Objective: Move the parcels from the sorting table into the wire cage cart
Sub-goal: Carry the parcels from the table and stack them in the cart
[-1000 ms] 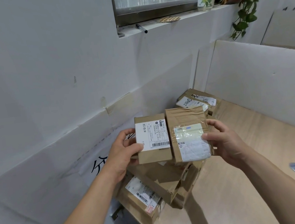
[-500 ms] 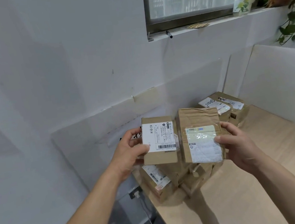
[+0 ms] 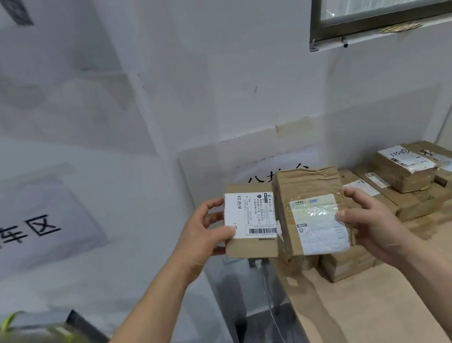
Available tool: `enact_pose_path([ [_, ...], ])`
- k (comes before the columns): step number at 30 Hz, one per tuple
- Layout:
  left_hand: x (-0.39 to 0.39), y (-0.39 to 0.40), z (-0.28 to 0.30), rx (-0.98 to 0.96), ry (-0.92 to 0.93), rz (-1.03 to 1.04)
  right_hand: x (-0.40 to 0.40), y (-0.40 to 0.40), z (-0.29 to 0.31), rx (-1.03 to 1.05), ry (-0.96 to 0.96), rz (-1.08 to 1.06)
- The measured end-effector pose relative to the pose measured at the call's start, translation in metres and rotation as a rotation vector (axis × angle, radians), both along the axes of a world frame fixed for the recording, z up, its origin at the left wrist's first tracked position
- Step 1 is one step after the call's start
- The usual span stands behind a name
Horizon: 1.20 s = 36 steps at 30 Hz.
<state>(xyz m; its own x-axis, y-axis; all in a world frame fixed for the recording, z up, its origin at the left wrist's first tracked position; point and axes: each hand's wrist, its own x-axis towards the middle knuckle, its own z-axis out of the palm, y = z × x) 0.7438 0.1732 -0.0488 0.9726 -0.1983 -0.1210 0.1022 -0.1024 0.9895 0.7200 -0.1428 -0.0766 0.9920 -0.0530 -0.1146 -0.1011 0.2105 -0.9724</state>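
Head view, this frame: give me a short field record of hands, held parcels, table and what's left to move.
left hand: grips small parcel, white barcode label facing camera
right hand: grips taped parcel, glossy label facing camera
held parcels: side by side, lifted off the table
sorting table: wooden, at right
remaining parcels: stacked by the wall
cage cart: not clearly visible

Centre of the frame, the small parcel (image 3: 251, 223) is smooth matt brown cardboard with a matt white paper label. The larger parcel (image 3: 313, 211) beside it is creased brown card under wrinkled glossy tape, its label shiny with glare. The table (image 3: 383, 309), lower right, is pale matt wood-look board. The wall (image 3: 205, 72) is matt white; the window frame (image 3: 316, 13), upper right, is dark metal.
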Motion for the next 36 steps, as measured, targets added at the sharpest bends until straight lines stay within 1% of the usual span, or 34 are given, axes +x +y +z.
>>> enact_pose_path([
  [8,-0.056,0.093,0.001,0.004,-0.034,0.173,-0.001,0.085,0.001,0.043,-0.009,0.138],
  [11,-0.082,0.137,-0.002,0.005,-0.035,0.245,-0.009,0.129,0.004,0.016,-0.013,0.206],
  [14,-0.114,0.183,-0.004,-0.002,-0.039,0.301,-0.020,0.176,0.003,0.038,-0.002,0.270],
  [22,-0.228,0.332,-0.009,-0.026,-0.053,0.464,-0.076,0.338,0.006,-0.024,0.017,0.513],
  [26,-0.285,0.394,-0.013,-0.051,-0.073,0.560,-0.101,0.416,0.000,-0.060,0.017,0.602],
  [33,-0.368,0.473,-0.024,-0.149,-0.062,0.754,-0.138,0.529,-0.004,-0.086,0.015,0.751],
  [36,-0.395,0.495,-0.027,-0.121,-0.055,0.844,-0.147,0.566,-0.004,-0.100,0.010,0.826],
])
